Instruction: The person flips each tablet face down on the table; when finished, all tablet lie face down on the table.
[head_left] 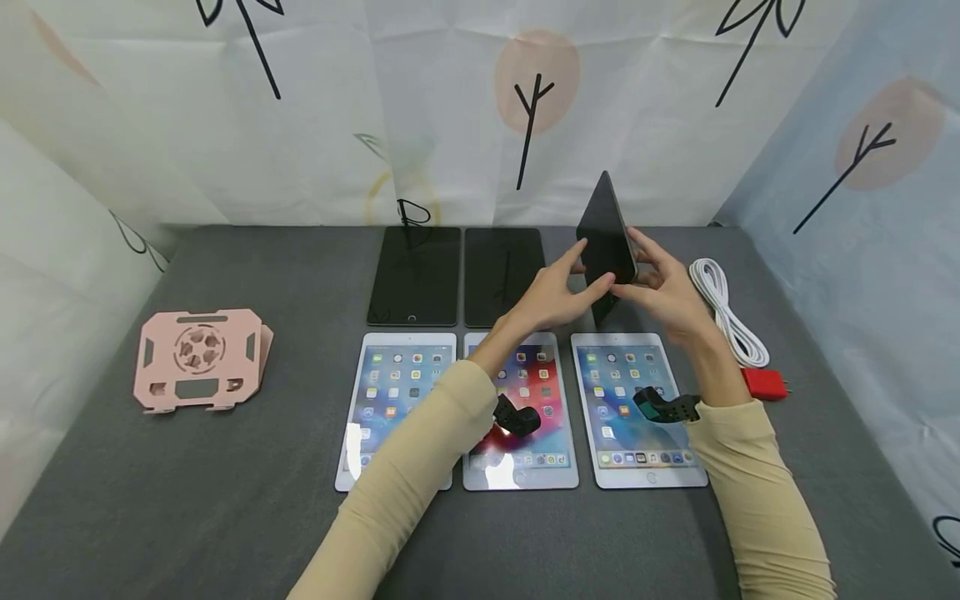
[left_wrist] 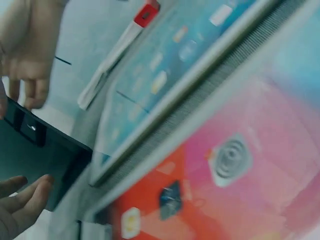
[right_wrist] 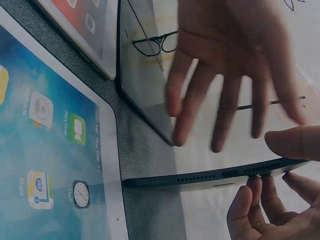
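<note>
A dark tablet point(head_left: 603, 229) is tilted up on edge at the back right of the table. My right hand point(head_left: 667, 296) pinches its lower edge, thumb on one side and fingers on the other, as the right wrist view shows. Beside the screen side is my left hand point(head_left: 553, 293), its fingers point(right_wrist: 227, 107) spread and fairly straight; whether its fingertips touch the tablet I cannot tell. Two black tablets, one at the left point(head_left: 415, 279) and one in the middle point(head_left: 498, 275), lie flat in the back row. In front lie three white tablets with lit screens, including the right one point(head_left: 633, 408).
On the left lies a pink slotted stand point(head_left: 201, 358). A coiled white cable point(head_left: 723, 312) and a red plug adapter point(head_left: 765, 384) lie at the right edge. A patterned white cloth point(head_left: 450, 108) hangs behind the grey table point(head_left: 247, 508).
</note>
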